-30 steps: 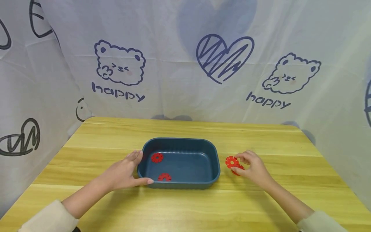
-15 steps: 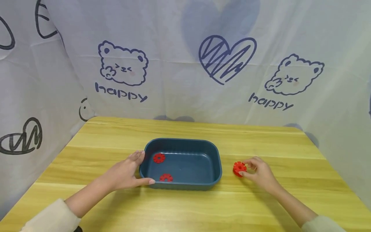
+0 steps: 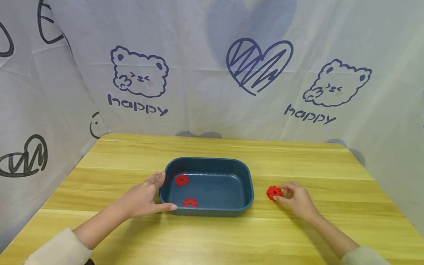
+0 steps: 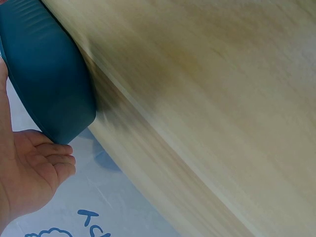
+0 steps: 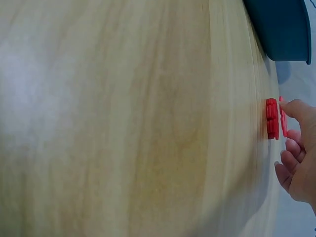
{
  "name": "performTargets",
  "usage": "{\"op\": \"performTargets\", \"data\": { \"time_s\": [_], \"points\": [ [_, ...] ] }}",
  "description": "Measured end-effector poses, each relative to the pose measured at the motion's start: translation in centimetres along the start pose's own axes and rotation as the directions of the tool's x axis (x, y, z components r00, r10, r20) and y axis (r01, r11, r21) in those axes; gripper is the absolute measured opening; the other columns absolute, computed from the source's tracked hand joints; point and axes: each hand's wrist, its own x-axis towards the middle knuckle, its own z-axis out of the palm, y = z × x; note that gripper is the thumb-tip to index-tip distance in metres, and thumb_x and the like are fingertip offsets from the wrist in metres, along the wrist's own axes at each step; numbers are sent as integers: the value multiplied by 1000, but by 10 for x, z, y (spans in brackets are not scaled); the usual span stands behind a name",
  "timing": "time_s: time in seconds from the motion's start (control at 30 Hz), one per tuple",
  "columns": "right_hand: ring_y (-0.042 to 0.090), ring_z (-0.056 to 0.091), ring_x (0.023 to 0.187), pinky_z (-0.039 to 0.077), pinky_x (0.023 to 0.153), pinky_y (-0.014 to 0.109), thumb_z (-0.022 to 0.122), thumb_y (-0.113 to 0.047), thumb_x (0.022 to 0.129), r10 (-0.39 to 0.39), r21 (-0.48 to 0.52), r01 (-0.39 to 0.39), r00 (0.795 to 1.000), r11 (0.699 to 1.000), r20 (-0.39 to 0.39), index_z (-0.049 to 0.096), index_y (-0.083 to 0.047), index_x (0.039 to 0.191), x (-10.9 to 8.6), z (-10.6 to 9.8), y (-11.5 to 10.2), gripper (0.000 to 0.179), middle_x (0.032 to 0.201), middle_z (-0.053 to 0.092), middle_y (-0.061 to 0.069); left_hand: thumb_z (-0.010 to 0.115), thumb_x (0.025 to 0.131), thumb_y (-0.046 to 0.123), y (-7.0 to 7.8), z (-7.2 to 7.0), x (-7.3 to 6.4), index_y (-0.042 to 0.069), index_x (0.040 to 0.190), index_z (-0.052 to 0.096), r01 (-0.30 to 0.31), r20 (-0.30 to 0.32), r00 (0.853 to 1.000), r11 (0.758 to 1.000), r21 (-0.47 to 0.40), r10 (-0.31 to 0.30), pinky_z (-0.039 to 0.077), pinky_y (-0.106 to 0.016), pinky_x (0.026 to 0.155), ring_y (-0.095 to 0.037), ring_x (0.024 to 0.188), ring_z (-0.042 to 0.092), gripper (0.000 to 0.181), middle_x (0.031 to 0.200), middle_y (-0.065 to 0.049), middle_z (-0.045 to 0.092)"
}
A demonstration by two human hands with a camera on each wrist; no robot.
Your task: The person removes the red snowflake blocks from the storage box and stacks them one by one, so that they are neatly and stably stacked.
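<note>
A dark blue rectangular bin (image 3: 212,212) stands on the table with two red notched discs inside: one flat disc (image 3: 187,179) near its back left, another (image 3: 190,201) by the front wall, partly hidden. My left hand (image 3: 140,200) spans the bin's left end, thumb along the front rim and fingers against the left side. To the right of the bin, my right hand (image 3: 299,202) pinches a red notched disc (image 5: 283,121) between thumb and fingers. Just under it, the right wrist view shows a short stack of similar red discs (image 5: 272,119) on the table, with a narrow gap between.
The yellow wood-grain table (image 3: 212,239) reaches back to a white curtain (image 3: 198,88) printed with bears and hearts. More of that cloth hangs along the left and right sides.
My right hand has moved slightly right and toward me, bringing the pinched disc over the other red discs, where it now lines up with them. The left hand stays at the bin.
</note>
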Motion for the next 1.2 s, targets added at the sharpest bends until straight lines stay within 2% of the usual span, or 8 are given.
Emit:
{"op": "performTargets", "data": {
  "time_s": [0.6, 1.0, 1.1, 1.2],
  "points": [
    [9, 47, 67, 42, 57, 19, 78, -8, 72, -16, -38, 15, 1000, 999, -17, 68, 5, 92, 1, 3, 3, 26, 74, 56, 4, 57, 76, 68, 0, -1, 0, -10, 139, 33, -5, -2, 1000, 1000, -6, 5, 41, -56, 96, -45, 133, 33, 103, 144, -28, 33],
    [11, 50, 72, 44, 60, 20, 76, -10, 76, 6, -31, -6, 1000, 999, 0, 67, 5, 99, 1, -4, 2, 29, 80, 58, 6, 57, 76, 69, -1, 1, 0, -10, 139, 33, -5, -10, 1000, 1000, 2, 5, 41, -56, 97, -44, 133, 33, 104, 144, -28, 33],
    [13, 50, 74, 44, 62, 20, 74, -12, 78, 11, -20, -11, 1000, 1000, -8, 66, 6, 102, 3, -9, -3, 31, 81, 56, 6, 57, 76, 68, -1, 1, 0, -10, 139, 33, -6, -12, 1000, 1000, 1, 7, 41, -56, 96, -45, 133, 33, 104, 144, -28, 33],
    [13, 49, 75, 44, 63, 20, 73, -13, 79, -19, -19, 18, 999, 1000, -45, 66, 6, 103, 8, -13, -10, 32, 81, 56, 7, 58, 76, 67, -1, 1, -1, -10, 139, 33, -9, -15, 1000, 1000, 0, 9, 42, -55, 96, -45, 132, 33, 103, 144, -29, 34]
  ]
}}
